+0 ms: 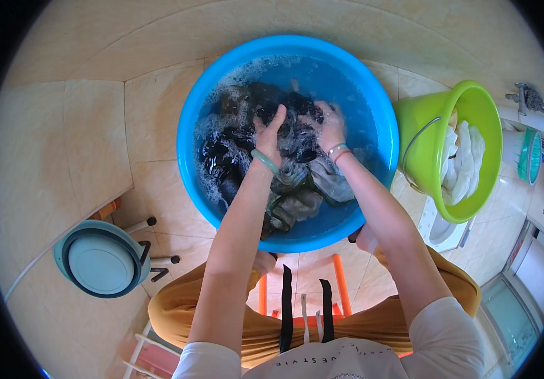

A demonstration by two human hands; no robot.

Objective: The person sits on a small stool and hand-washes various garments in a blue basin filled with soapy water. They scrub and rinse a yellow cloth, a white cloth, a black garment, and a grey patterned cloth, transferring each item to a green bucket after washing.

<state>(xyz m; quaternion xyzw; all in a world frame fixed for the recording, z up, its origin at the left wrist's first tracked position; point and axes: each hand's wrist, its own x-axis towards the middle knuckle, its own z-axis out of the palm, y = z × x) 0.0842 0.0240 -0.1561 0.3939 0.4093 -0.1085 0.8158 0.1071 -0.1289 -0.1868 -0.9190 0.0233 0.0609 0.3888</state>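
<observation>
Holding wet black clothing (298,103) between them, the left hand (269,134), thumb raised, and right hand (330,127), fingers curled, work in a blue washbasin (185,139) of soapy water (247,72). Grey clothing (332,182) soaks nearby; a lime-green bucket (426,161) holds white cloth (464,161).

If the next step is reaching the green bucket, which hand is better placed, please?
Probably the right hand: it is nearer the green bucket, which stands right of the blue basin. The left hand is farther away.
</observation>
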